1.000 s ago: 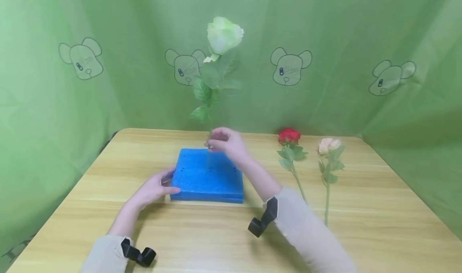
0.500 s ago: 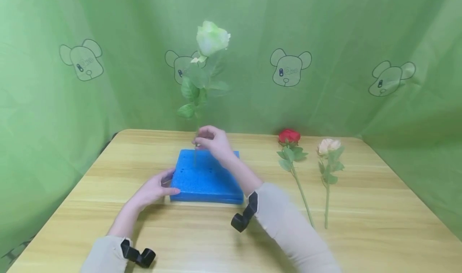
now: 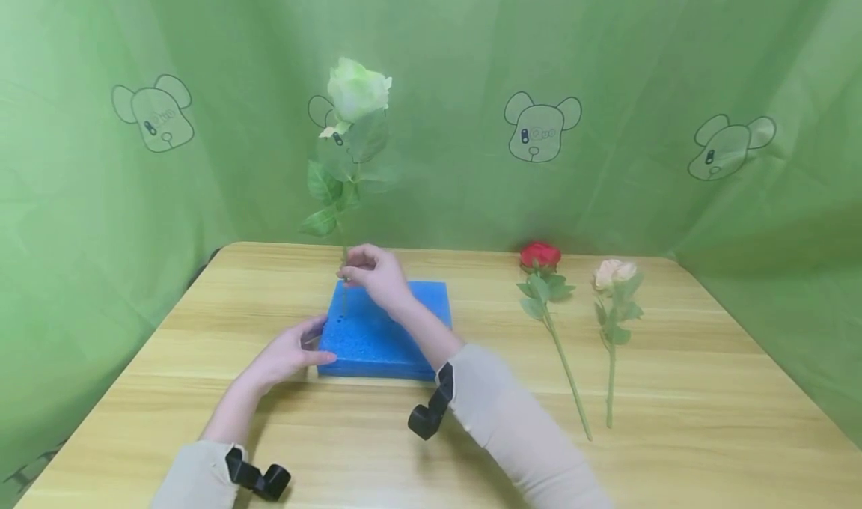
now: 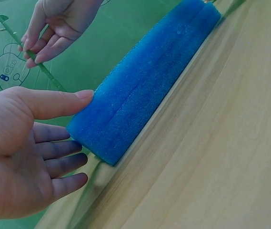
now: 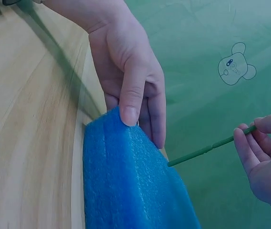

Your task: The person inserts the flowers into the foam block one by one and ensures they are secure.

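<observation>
Right hand [image 3: 377, 275] pinches thin stem of white rose [image 3: 357, 90], standing up over far left corner of blue foam block [image 3: 387, 331]. Stem tip at block top; hard to see if inside hole. Left hand [image 3: 286, 353] flat, fingers straight, thumb on block's left edge. Block sits mid table [image 3: 707, 389]. Sleeves cut off at bottom.

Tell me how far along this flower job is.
Done: nothing stands in the blue foam block by itself yet. In hand: the right hand pinches the white rose by its stem, upright, its tip at the block's left holes; the left hand steadies the block's left edge. Left: the red rose and the peach rose lie on the table.
</observation>
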Demonstrator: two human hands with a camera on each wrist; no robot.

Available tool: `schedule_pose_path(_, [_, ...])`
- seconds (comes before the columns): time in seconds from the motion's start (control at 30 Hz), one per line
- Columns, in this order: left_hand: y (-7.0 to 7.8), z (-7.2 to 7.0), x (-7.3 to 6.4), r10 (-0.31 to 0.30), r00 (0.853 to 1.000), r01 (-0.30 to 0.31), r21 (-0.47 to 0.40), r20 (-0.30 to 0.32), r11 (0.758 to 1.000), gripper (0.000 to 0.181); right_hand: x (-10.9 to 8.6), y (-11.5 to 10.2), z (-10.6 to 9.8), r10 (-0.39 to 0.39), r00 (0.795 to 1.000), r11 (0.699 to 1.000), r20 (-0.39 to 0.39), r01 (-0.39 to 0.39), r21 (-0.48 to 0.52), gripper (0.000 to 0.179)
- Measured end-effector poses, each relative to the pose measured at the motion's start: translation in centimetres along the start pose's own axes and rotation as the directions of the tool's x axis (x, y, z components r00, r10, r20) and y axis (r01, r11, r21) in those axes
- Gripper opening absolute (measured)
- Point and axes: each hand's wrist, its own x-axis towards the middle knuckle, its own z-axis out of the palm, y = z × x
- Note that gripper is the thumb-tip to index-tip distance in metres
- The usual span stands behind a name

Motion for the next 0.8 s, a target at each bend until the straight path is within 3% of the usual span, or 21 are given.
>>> schedule_pose_path(0.8, [-0.1, 0.0, 0.0, 0.006, 1.000, -0.006, 0.034, -0.019, 0.999, 0.079, 0.0, 1.2, 0.9, 0.038, 0.999, 0.995, -0.018, -0.040, -0.095, 0.024])
